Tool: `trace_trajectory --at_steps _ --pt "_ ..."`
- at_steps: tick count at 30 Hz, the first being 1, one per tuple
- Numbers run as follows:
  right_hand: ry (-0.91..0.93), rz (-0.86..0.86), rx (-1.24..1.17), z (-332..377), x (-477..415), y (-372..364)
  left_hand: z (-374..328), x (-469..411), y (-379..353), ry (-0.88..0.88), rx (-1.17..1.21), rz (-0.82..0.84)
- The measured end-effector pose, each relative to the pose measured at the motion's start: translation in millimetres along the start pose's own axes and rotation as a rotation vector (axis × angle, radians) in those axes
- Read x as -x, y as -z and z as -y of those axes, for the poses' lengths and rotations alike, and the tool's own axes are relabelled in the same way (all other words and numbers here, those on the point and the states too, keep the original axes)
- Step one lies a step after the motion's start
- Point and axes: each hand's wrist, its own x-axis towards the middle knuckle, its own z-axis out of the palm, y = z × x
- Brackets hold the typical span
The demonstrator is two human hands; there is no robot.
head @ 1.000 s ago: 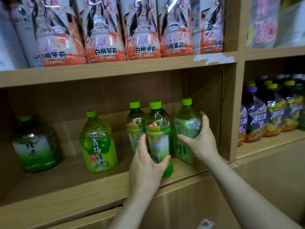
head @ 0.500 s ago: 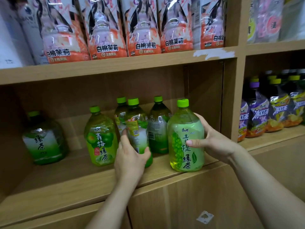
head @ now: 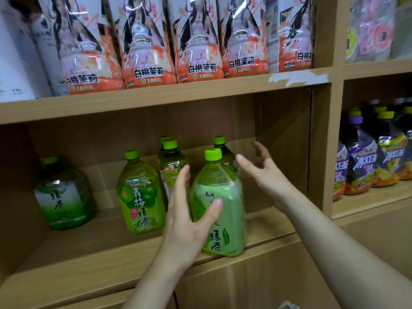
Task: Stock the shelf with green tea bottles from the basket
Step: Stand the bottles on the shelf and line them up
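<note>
You are holding both hands open around the front green tea bottle (head: 219, 210), which is standing upright, cap up, at the front edge of the shelf (head: 89, 259), toward its right half. Your left hand (head: 189, 219) is hovering just left of and in front of it, fingers straight and spread, thumb lying across the label; whether the thumb is touching cannot be told. Your right hand (head: 260, 172) is hanging open higher up, beside the bottle's right shoulder, fingers fanned and gripping nothing. The left hand is sitting nearer, level with the bottle's belly, so any nudge back into line looks likeliest from that side. Two slimmer bottles (head: 171, 166) are standing right behind it, and a green plum tea bottle (head: 140, 197) is standing beside it on the left. The basket is not showing here.
</note>
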Motion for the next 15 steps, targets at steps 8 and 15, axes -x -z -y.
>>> trace_trajectory --at_steps 8,15 --pt "0.072 0.040 0.234 -41.4 -61.0 -37.7 3.3 -12.0 2.1 -0.066 -0.323 -0.090" --pt "0.142 -0.424 0.254 -25.6 -12.8 -11.0 7.5 -16.2 13.2 -0.059 -0.336 -0.072"
